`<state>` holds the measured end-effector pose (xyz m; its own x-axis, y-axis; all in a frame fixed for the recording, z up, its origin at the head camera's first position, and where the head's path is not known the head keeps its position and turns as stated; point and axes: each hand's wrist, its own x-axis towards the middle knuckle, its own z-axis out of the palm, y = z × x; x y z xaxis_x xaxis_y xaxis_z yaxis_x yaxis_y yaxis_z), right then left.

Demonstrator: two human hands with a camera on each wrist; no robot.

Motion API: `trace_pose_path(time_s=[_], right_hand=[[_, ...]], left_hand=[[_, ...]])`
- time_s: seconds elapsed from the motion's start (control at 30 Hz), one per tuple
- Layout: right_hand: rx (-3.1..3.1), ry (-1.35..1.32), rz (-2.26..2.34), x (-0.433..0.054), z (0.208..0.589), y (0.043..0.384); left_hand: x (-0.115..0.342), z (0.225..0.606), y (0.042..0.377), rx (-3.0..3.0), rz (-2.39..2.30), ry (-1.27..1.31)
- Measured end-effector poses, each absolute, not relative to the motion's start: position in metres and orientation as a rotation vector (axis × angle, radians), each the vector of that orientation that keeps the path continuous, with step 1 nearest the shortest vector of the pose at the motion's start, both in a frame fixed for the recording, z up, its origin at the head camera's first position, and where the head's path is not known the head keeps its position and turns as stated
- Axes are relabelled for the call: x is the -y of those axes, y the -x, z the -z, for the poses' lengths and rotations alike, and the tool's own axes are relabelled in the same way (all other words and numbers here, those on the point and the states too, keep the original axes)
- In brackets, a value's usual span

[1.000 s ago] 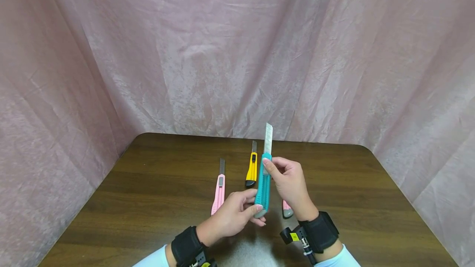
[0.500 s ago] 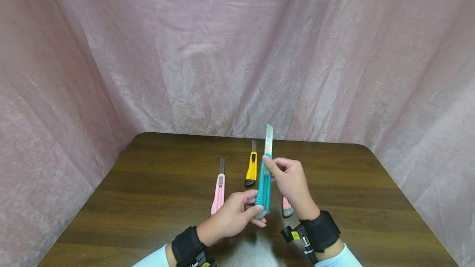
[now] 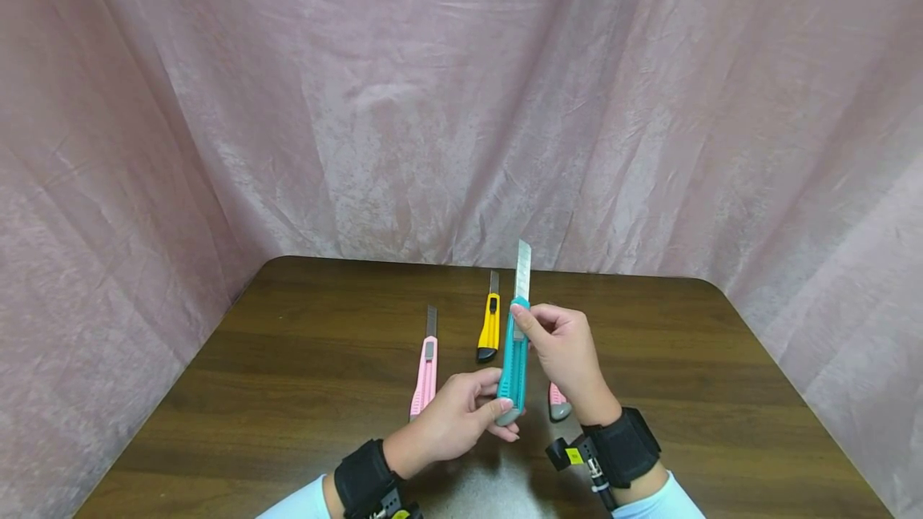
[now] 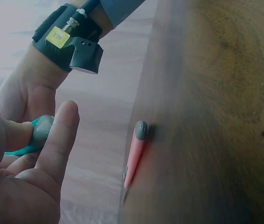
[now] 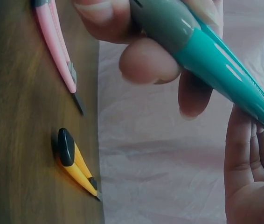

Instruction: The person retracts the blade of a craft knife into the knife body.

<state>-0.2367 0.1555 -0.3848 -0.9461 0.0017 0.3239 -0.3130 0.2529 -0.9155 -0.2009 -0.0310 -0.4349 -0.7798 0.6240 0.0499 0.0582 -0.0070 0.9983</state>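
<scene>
Both of my hands hold a teal utility knife (image 3: 512, 371) with a grey end cap, raised over the table, its wide blade extended and pointing up and away. My left hand (image 3: 457, 416) pinches the capped lower end between thumb and fingers. Higher up, near the blade opening, my right hand (image 3: 570, 351) grips the body with its thumb on the slider area. In the right wrist view the teal handle (image 5: 225, 77) runs between the two hands. The left wrist view shows the grey cap (image 4: 42, 130) at the thumb, with most of the handle hidden.
On the brown wooden table (image 3: 303, 359), a pink utility knife (image 3: 425, 379) lies left and a yellow one (image 3: 489, 327) lies behind the hands, both blades out. Another pink knife (image 3: 558, 404) is partly hidden under my right hand. A pink curtain (image 3: 433, 102) hangs around the table.
The teal knife has shifted very slightly to the right in both hands. The grips and the extended blade look the same, and the other knives stay in place.
</scene>
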Motion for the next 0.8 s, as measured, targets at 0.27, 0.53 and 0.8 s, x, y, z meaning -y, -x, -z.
trace_pose_path(time_s=[0.27, 0.53, 0.8], right_hand=[[2.283, -0.291, -1.752, -0.1562, 0.3868, 0.2391], [2.378, -0.215, -1.784, -0.1552, 0.3855, 0.2377], [2.331, -0.306, -1.773, -0.1549, 0.3864, 0.2385]], left_hand=[[0.0313, 0.4350, 0.2017, -1.871, -1.834, -0.713], [0.0312, 0.4361, 0.2013, -1.882, -1.824, -0.696], [0.0306, 0.4364, 0.2016, -1.876, -1.823, -0.708]])
